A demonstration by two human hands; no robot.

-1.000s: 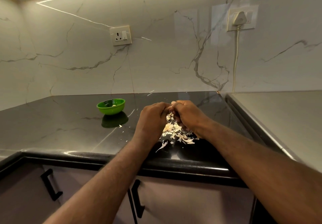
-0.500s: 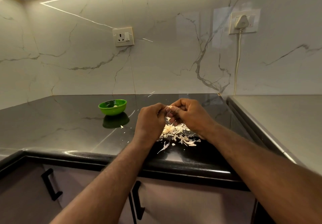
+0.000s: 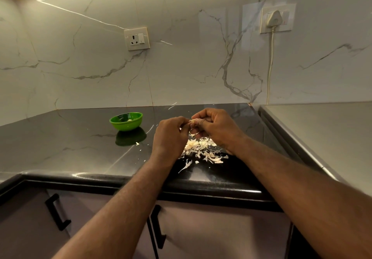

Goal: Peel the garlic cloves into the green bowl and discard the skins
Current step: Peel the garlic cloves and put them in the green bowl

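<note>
Both hands sit slightly higher above the heap of papery white garlic skins (image 3: 201, 150) than a second ago. Far left: small round green plastic bowl (image 3: 126, 126) on glossy black stone countertop (image 3: 70, 141), pale bits inside. Centre: left hand (image 3: 169, 134) curled, pinching small pale garlic clove (image 3: 194, 120); right hand (image 3: 218, 129) curled, gripping the same clove.

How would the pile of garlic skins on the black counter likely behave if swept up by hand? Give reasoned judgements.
The garlic skins look thin and curled, so they are probably very light and floppy, and apt to scatter. Stray flakes lie apart on the glossy counter, suggesting they slide easily.
</note>
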